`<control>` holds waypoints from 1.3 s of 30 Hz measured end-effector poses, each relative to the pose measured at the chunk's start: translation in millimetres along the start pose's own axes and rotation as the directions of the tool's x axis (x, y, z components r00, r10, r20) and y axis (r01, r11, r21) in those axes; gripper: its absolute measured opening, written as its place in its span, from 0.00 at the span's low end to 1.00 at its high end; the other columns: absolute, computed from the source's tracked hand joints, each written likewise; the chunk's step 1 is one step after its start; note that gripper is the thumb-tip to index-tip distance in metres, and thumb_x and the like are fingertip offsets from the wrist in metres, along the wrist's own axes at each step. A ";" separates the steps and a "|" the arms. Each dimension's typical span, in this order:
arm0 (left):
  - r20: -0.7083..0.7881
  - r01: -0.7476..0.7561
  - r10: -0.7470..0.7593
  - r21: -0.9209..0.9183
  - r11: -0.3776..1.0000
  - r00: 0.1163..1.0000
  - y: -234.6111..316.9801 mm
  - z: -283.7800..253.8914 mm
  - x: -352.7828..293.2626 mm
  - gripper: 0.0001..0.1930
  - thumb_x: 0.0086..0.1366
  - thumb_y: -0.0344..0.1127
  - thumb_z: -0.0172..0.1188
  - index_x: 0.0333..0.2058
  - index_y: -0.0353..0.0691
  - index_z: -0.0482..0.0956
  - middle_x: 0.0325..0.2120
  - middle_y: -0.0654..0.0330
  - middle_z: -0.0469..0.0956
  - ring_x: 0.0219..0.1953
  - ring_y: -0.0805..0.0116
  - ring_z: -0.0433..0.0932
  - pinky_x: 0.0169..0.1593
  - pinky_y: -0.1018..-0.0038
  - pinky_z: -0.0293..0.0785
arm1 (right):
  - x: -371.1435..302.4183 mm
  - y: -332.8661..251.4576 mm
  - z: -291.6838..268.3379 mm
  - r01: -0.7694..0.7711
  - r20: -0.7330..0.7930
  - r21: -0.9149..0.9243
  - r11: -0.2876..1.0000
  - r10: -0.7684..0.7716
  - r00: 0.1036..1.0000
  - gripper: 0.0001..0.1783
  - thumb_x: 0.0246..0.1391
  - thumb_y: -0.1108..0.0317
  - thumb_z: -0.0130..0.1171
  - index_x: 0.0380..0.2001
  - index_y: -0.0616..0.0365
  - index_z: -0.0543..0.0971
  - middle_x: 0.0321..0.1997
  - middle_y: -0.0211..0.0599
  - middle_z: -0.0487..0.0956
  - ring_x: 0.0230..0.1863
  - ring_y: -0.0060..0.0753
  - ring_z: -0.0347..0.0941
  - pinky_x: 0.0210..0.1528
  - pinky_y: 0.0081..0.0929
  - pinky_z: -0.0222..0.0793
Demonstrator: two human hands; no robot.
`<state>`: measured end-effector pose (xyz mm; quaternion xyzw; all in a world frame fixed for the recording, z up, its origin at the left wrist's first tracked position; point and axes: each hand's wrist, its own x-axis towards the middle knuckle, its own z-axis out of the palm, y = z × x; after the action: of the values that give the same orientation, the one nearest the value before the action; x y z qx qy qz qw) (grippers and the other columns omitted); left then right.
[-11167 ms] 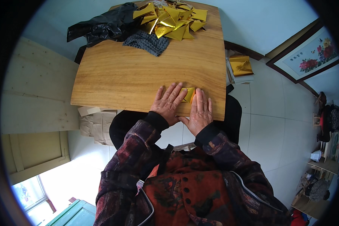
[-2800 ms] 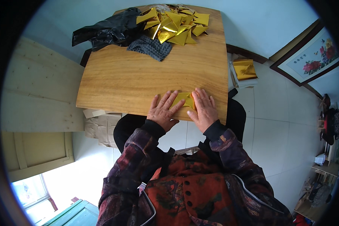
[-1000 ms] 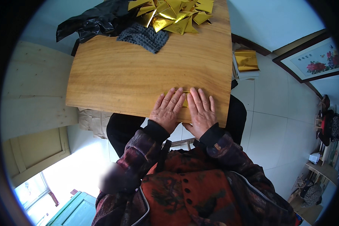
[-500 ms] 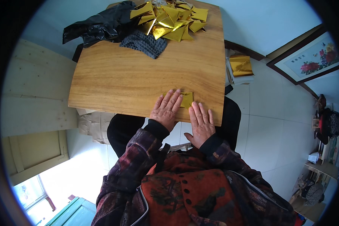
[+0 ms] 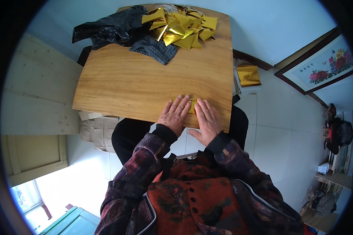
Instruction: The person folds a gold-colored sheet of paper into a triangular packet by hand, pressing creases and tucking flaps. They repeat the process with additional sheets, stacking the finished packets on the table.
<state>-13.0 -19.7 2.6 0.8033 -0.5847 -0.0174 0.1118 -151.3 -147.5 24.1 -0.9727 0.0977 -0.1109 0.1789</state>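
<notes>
A piece of gold foil paper (image 5: 192, 106) lies flat at the near edge of the wooden table (image 5: 137, 82). My left hand (image 5: 174, 113) rests palm down over its left part, fingers stretched out. From the other side, my right hand (image 5: 208, 120) lies with straight fingers on the paper's right part, its thumb held apart. Only a narrow strip of gold shows between the hands; the rest is hidden beneath them.
Folded gold paper pieces (image 5: 184, 27) are heaped at the table's far end, beside a black plastic bag (image 5: 113, 29) and a dark grey textured cloth (image 5: 155, 49). More gold sheets (image 5: 248, 75) sit low, right of the table. Brown paper (image 5: 100, 131) lies below its left edge.
My right hand has slid left and forward onto the gold paper, closer to my left hand, covering more of it. My left hand stays nearly in place. The whole view has shifted slightly.
</notes>
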 end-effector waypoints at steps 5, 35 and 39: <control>0.028 0.015 -0.014 -0.022 1.000 1.000 0.9 -3.4 -1.0 0.41 0.56 0.41 0.58 0.68 0.44 0.52 0.70 0.62 0.48 0.72 0.62 0.46 0.71 0.62 0.36 | 22.2 7.9 14.7 0.015 0.023 -0.035 0.999 -0.014 1.000 0.51 0.46 0.45 0.65 0.66 0.60 0.56 0.73 0.42 0.53 0.74 0.44 0.44 0.70 0.51 0.41; -0.379 -0.069 -0.214 -0.609 0.790 0.900 8.0 -31.4 -78.0 0.11 0.54 0.25 0.65 0.37 0.40 0.79 0.32 0.62 0.80 0.42 0.63 0.79 0.47 0.66 0.72 | -35.8 -24.5 -10.1 0.001 -0.129 0.553 0.833 0.085 0.988 0.12 0.49 0.73 0.64 0.38 0.62 0.77 0.38 0.33 0.80 0.38 0.33 0.77 0.41 0.30 0.73; 0.035 0.017 -0.338 -0.998 -0.056 0.941 15.1 -44.0 -91.2 0.05 0.64 0.27 0.59 0.38 0.36 0.78 0.34 0.64 0.80 0.38 0.76 0.77 0.45 0.76 0.72 | -38.4 -39.4 -30.9 -0.153 0.099 0.922 0.356 0.164 0.981 0.10 0.59 0.68 0.60 0.37 0.64 0.76 0.33 0.30 0.79 0.32 0.17 0.74 0.35 0.21 0.73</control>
<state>-48.9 68.9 39.1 0.5432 -0.2661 -0.3543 0.7132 -189.9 -112.6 59.9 -0.6909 0.1129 -0.1336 0.7014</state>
